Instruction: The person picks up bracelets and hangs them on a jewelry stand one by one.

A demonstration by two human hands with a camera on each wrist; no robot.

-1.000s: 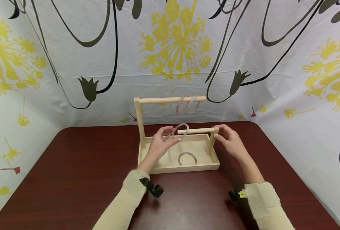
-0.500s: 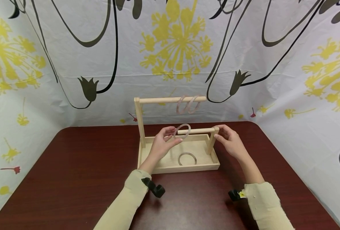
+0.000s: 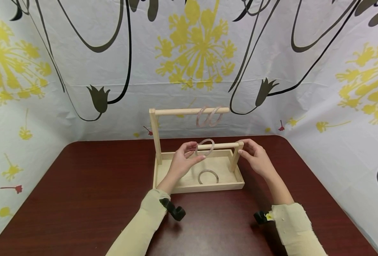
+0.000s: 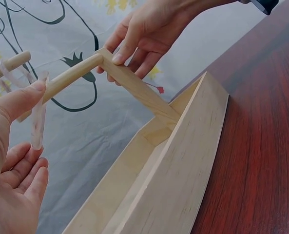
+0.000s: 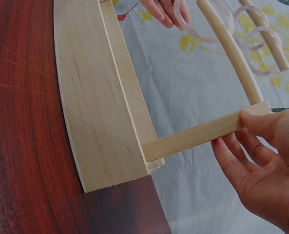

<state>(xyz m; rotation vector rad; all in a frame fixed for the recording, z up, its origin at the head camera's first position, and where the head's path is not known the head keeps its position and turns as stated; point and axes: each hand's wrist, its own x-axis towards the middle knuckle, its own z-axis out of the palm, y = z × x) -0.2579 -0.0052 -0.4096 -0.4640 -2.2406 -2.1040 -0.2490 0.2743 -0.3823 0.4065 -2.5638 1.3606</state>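
Note:
My left hand (image 3: 183, 161) pinches a pale pink, translucent bangle (image 4: 38, 127) between thumb and fingertips. The bangle encircles the free left end of the short lower rod (image 3: 224, 145) of a wooden stand. My right hand (image 3: 254, 156) grips the top of the short post (image 5: 198, 134) that bears this rod, thumb on the near side. On the taller upper bar (image 3: 176, 111) hang two pinkish bangles, a left one (image 3: 197, 121) and a right one (image 3: 210, 121), near its free right end. A greyish bangle (image 3: 208, 170) lies in the stand's tray (image 3: 205, 188).
The stand rests on a dark red-brown wooden table (image 3: 89, 199). Its tall post (image 3: 156, 138) rises at the tray's left end. Behind the table hangs a white curtain (image 3: 176, 71) with yellow and dark flower prints.
My left hand has moved slightly right with its bangle, bringing it farther over the end of the lower rod. The right hand stays on the post.

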